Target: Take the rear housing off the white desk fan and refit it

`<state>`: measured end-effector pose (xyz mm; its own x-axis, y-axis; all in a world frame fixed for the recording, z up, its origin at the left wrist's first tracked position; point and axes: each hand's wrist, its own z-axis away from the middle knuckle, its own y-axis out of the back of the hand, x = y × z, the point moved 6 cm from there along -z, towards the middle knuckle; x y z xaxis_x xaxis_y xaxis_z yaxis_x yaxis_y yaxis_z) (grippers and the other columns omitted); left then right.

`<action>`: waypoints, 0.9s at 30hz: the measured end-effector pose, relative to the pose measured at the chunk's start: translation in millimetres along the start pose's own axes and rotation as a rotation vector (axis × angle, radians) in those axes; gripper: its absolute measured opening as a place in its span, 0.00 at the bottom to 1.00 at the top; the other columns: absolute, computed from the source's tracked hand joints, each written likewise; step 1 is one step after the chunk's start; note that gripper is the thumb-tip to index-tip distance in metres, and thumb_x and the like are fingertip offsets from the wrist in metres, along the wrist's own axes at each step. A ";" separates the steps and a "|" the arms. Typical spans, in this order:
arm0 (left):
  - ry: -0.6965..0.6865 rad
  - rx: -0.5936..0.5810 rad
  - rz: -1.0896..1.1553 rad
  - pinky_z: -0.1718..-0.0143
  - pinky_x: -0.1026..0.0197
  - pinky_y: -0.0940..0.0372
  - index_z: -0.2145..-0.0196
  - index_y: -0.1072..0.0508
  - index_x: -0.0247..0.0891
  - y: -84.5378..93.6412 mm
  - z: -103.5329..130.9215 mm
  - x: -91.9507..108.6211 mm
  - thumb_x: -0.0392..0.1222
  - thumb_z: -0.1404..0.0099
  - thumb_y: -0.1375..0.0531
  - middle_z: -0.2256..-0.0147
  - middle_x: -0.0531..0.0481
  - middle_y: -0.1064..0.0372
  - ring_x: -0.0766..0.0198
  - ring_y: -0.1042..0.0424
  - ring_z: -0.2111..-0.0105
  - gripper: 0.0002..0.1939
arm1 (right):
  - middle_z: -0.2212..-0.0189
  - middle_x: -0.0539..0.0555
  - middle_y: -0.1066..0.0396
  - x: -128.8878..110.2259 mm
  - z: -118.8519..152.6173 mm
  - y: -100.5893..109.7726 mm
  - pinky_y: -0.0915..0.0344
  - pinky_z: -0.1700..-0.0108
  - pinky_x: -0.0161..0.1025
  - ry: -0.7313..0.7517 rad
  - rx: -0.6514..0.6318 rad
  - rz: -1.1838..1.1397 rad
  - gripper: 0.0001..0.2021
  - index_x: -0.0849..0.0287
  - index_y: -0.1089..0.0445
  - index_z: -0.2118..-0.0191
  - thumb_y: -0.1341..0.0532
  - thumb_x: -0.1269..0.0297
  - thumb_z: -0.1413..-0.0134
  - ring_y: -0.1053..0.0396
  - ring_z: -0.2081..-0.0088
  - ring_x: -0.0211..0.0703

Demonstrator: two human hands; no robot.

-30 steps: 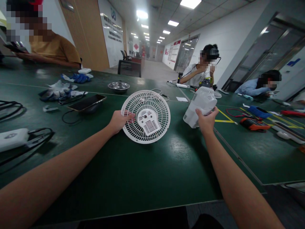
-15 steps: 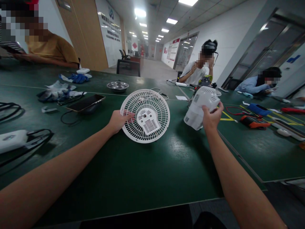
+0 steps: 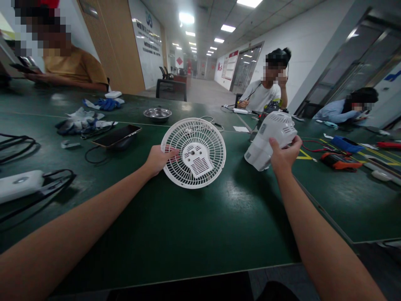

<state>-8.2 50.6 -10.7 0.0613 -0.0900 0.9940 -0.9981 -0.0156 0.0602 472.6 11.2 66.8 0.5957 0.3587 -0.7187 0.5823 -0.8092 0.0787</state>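
Observation:
A round white fan grille (image 3: 206,175) is tilted toward me over the green table (image 3: 175,234). My left hand (image 3: 159,159) pinches its left rim, with the thumb across the slats. On the right, my right hand (image 3: 285,154) grips a white plastic housing (image 3: 263,140) with vent slots at its upper end. The housing leans, and its lower end hangs near or on the tabletop; I cannot tell which. Most of my right fingers are hidden behind it. The two parts are well apart.
A metal bowl (image 3: 157,113), a phone (image 3: 117,136) and gloves (image 3: 83,121) lie beyond my left arm. A white device (image 3: 21,185) with black cables is at far left. An orange multimeter (image 3: 340,161) lies right. Several people sit around the table.
The view has shifted slightly, so everything sits a little further right. The housing is tilted a bit more to the right in my right hand. My left hand keeps its hold on the grille.

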 end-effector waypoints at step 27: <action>0.006 -0.032 0.010 0.59 0.51 0.25 0.62 0.21 0.34 -3.2 3.9 7.8 0.38 0.40 0.31 0.64 0.44 0.20 0.54 0.20 0.65 0.08 | 0.53 0.63 0.27 -39.3 88.8 -67.1 0.31 0.50 0.53 0.064 -0.434 0.270 0.40 0.60 0.39 0.44 0.29 0.45 0.61 0.27 0.55 0.58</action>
<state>-4.5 46.1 -3.5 0.0510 -0.0843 0.9951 -0.9985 0.0175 0.0526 361.0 10.1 28.4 0.7812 0.2020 -0.5906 0.5708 -0.6144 0.5448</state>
